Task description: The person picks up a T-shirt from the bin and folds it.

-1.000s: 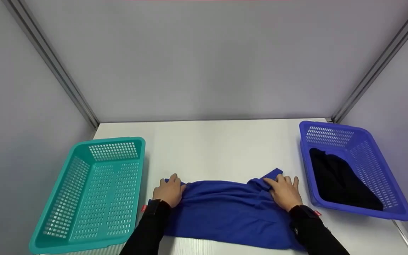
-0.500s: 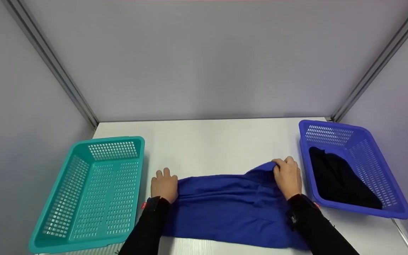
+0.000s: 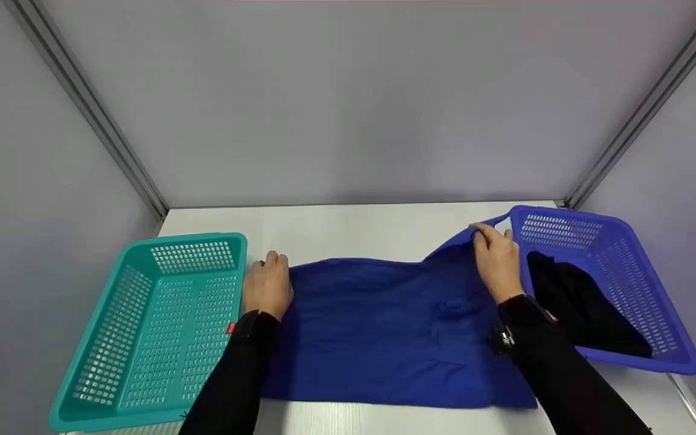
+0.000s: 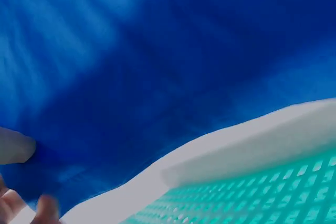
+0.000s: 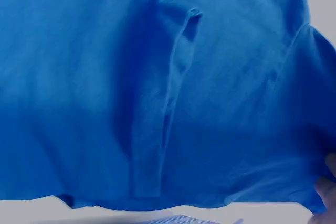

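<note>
A blue T-shirt [image 3: 378, 332] lies spread across the white table in the head view. At its far left corner, my left hand [image 3: 267, 285] grips the edge. The left wrist view shows that hand's thumb [image 4: 16, 146] on the cloth at the left border. My right hand [image 3: 498, 263] pinches the shirt at its far right, where the cloth stretches up towards the purple basket's corner. In the right wrist view a short sleeve [image 5: 157, 103] lies folded on the shirt, and the right fingertips [image 5: 328, 190] show at the border.
A teal basket [image 3: 238, 254] stands close to the left hand. On the right is a purple basket [image 3: 656, 266] holding a black cloth [image 3: 577, 308]; the right forearm passes over its near corner. Grey walls [image 3: 360, 109] enclose the table's back and sides.
Both hands have moved away from the body, drawing the T-shirt's far edge with them. The cloth now covers more table and is flatter. Both baskets stay put.
</note>
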Motion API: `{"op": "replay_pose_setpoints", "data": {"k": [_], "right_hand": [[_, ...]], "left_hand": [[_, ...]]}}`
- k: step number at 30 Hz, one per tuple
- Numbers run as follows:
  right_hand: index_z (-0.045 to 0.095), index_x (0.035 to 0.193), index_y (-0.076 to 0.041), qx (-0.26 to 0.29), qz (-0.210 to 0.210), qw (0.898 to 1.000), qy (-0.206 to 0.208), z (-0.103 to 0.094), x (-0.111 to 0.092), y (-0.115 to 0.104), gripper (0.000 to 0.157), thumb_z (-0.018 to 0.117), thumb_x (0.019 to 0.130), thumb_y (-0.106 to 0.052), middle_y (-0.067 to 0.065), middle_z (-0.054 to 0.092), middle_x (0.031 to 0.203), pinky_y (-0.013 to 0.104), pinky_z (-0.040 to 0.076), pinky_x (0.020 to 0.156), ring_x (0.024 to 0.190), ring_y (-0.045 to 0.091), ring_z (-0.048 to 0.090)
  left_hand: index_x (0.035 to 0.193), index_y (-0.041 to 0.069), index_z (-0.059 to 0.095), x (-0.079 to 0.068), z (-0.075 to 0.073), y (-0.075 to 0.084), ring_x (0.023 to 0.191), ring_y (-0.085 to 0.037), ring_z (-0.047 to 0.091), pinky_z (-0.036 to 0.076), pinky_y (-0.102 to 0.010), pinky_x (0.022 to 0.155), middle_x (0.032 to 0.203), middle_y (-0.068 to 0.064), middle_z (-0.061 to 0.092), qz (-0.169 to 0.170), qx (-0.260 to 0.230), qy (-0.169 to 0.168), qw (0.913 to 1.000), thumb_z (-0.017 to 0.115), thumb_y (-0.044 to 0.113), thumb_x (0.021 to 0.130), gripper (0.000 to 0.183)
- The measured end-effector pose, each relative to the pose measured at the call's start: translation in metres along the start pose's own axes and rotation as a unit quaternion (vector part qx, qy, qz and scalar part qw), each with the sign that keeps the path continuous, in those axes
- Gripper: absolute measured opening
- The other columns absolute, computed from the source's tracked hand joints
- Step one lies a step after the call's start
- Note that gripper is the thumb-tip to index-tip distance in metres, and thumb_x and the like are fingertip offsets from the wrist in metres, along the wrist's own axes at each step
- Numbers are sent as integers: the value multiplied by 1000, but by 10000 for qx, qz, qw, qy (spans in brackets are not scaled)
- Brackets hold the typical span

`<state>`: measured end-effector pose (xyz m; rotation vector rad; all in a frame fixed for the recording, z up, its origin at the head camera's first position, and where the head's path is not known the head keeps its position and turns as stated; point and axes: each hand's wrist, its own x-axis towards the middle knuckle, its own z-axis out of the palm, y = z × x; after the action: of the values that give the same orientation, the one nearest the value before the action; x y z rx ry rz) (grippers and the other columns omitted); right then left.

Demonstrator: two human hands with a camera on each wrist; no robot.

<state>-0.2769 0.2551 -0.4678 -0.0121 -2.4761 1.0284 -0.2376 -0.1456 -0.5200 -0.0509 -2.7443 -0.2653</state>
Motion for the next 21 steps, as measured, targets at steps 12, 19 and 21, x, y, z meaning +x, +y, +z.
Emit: {"op": "replay_pose_setpoints", "data": {"k": [12, 19, 21], "right_hand": [[64, 87, 6, -1777, -2641, 9479, 121, -11, -21, 9, 14, 71, 92, -4, 27, 75, 99, 72, 28, 119, 113, 48, 69], [60, 92, -8, -1754, -3883, 8984, -1068, -37, -56, 37, 22, 81, 87, 0, 3, 63, 68, 40, 58, 66, 61, 19, 64], [62, 96, -10, -1697, -4016, 8897, -1356, -45, -68, 45, 23, 79, 86, 1, 1, 64, 73, 33, 52, 56, 64, 15, 62]], "left_hand": [[91, -2, 68, -6, -17, -9, 92, -43, 65, 56, -56, 84, 91, -22, 69, 581, 280, -478, 9968, 77, -2, 82, 13], [84, 1, 67, -19, -25, -12, 85, -39, 66, 55, -56, 83, 83, -18, 67, 1465, 537, -1100, 9816, 71, -6, 85, 8], [85, 0, 65, -25, -26, -12, 80, -40, 66, 55, -55, 74, 82, -19, 67, 1530, 479, -1441, 9765, 68, -6, 88, 7]]}}
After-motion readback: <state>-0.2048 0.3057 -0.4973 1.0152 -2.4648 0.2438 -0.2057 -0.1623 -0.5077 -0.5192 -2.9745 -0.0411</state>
